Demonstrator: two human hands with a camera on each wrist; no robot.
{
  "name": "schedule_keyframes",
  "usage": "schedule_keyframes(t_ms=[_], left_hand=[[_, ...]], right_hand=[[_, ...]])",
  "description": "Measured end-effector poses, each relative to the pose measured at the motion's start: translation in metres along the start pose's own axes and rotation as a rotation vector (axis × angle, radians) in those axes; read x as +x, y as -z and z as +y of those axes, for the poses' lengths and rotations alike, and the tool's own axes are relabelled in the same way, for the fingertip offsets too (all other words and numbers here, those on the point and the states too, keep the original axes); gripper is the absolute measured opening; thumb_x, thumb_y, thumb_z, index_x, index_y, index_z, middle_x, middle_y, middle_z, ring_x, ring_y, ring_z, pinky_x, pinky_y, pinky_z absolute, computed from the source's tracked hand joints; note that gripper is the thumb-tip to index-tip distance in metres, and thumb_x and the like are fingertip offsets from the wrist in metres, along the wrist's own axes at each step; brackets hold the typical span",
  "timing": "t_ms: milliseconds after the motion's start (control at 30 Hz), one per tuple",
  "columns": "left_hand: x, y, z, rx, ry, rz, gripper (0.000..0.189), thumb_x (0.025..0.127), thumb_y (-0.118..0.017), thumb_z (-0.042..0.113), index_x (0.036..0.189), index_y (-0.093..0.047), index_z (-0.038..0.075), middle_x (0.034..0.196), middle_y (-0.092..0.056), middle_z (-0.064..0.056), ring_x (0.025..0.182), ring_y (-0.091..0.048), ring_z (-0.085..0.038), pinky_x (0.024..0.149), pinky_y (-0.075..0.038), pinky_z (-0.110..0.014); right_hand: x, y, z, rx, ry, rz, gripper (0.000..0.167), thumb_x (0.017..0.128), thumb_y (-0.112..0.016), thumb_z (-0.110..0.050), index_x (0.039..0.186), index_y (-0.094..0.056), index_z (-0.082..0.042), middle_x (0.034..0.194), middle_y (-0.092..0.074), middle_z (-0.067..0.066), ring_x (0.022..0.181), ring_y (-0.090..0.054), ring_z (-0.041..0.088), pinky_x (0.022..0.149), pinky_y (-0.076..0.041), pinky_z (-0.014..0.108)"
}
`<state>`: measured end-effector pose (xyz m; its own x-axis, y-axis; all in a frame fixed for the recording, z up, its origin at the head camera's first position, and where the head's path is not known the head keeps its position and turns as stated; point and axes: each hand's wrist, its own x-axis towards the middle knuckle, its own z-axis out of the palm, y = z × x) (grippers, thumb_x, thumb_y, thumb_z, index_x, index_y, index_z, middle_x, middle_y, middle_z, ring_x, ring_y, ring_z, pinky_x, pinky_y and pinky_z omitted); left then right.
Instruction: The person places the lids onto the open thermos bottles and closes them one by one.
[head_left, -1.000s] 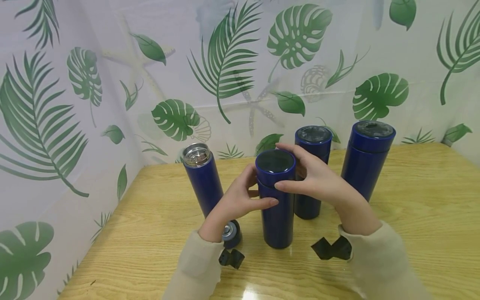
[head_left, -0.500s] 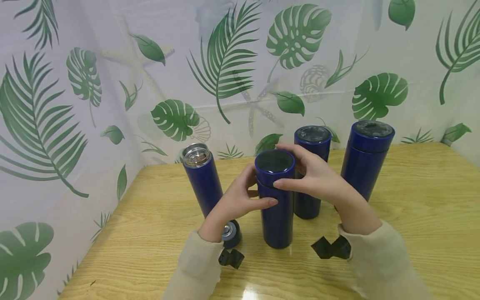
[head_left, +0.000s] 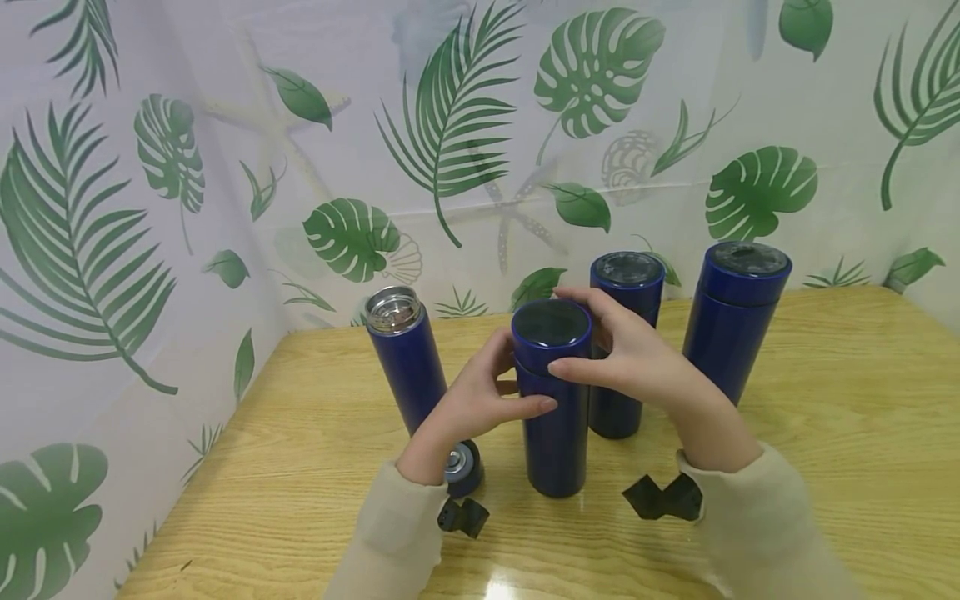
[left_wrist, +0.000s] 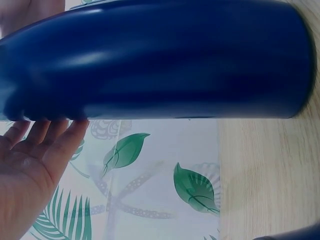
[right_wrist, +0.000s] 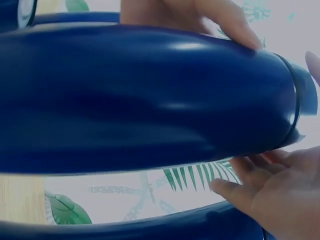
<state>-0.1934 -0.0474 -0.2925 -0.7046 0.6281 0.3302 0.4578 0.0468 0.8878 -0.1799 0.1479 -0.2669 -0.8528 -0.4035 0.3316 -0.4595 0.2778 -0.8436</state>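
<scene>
A dark blue thermos (head_left: pixel 557 450) stands upright on the table between my hands, its black-topped lid (head_left: pixel 551 325) on. My left hand (head_left: pixel 480 396) grips the upper body just under the lid seam, thumb on the near side. Around the lid curl the thumb and fingers of my right hand (head_left: pixel 633 350). In the left wrist view the thermos body (left_wrist: pixel 165 60) fills the top, with left fingertips (left_wrist: pixel 75 131) against its side. The right wrist view shows the body (right_wrist: pixel 150 100), the right hand (right_wrist: pixel 280 187) at the lid end, and the left hand (right_wrist: pixel 185 15) behind.
To the left a lidless blue thermos (head_left: pixel 408 367) shows its steel mouth, with a loose lid (head_left: pixel 461 467) near its base. Two lidded blue thermoses, one behind (head_left: pixel 618 412) and another farther right (head_left: pixel 731 333), stand nearby. A leaf-printed cloth (head_left: pixel 465 100) hangs behind the wooden table (head_left: pixel 285 483).
</scene>
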Motion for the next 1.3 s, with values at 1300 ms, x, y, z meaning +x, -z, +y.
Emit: schedule_keyframes(t_ms=[1300], left_hand=[[0.000,0.000,0.002,0.016,0.015,-0.003,0.065,0.075,-0.064,-0.006,0.131,-0.029,-0.004,0.120,-0.043,-0.016,0.109,-0.046,-0.026,0.084,-0.044,-0.034]], right_hand=[[0.001,0.006,0.010,0.206,0.113,-0.127,0.066,0.080,-0.064,-0.004,0.132,-0.026,0.007,0.122,-0.040,0.029,0.106,-0.050,0.028,0.082,-0.045,0.031]])
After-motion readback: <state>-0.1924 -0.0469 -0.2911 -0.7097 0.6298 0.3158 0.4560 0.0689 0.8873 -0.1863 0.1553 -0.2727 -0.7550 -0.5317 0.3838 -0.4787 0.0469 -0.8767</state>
